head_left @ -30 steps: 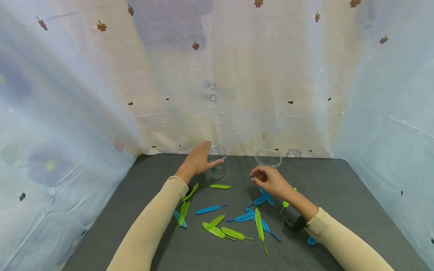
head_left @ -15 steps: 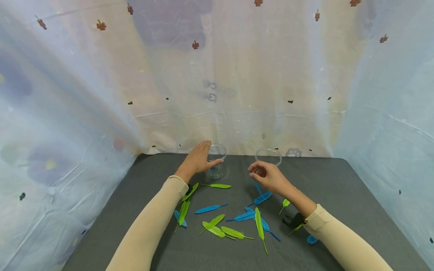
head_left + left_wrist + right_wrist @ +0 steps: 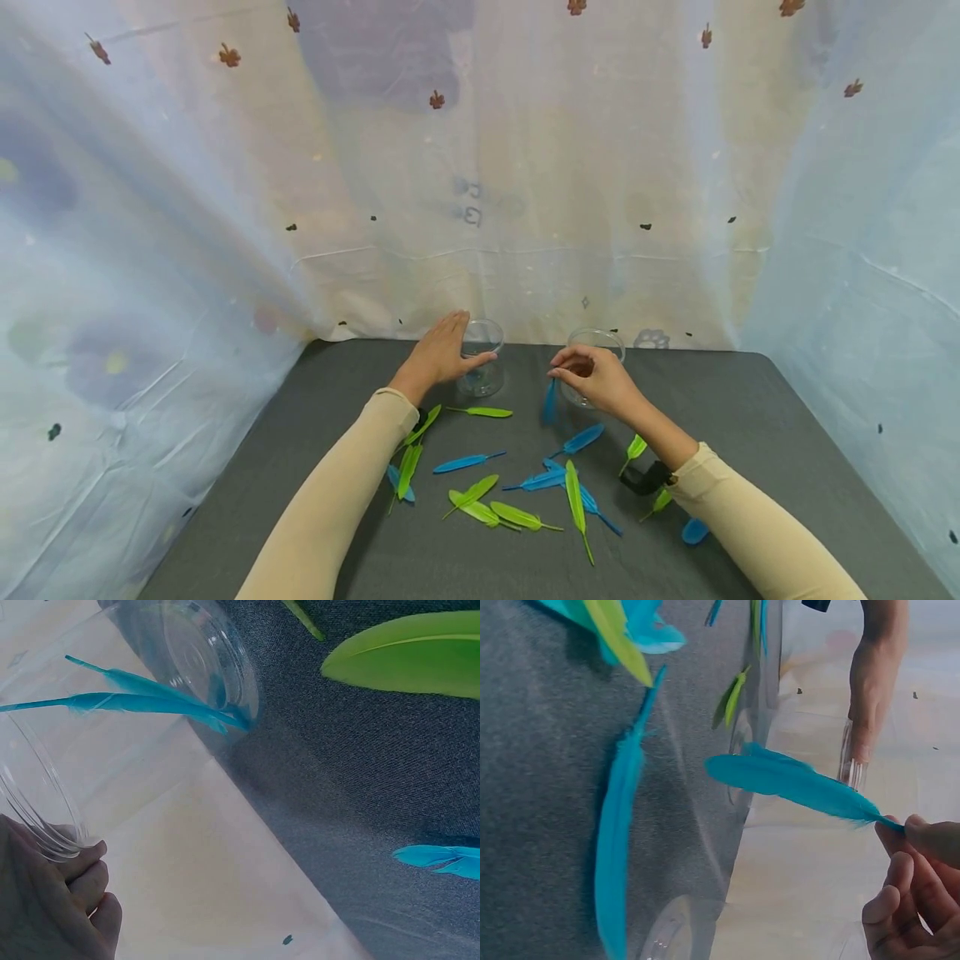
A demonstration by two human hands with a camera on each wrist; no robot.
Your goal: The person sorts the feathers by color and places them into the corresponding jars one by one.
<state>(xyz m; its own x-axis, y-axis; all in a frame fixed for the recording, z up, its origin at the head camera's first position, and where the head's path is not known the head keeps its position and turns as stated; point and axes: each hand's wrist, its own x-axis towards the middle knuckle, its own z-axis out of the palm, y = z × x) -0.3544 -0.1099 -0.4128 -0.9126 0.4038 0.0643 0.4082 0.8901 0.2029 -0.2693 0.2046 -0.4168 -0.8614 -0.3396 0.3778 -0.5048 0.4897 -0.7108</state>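
Observation:
My left hand [image 3: 438,354] grips a clear plastic cup [image 3: 487,382] near its rim, thumb in front and fingers along the far side. Inside that cup the left wrist view shows blue feathers [image 3: 139,703]. Between thumb and forefinger, my right hand [image 3: 603,383] pinches the quill of a blue feather [image 3: 795,784], which hangs above the table in the head view. Just behind the right hand stands a second clear cup [image 3: 581,400], partly hidden by it.
Green feathers [image 3: 517,515] and blue feathers [image 3: 465,463] lie scattered over the grey tabletop [image 3: 675,550] in front of the cups. A patterned curtain [image 3: 525,167] hangs behind the table's far edge. A black wrist strap [image 3: 648,477] shows at the right sleeve.
My right hand has lifted a blue feather off the table, up beside the right cup. The left hand has stayed at its cup.

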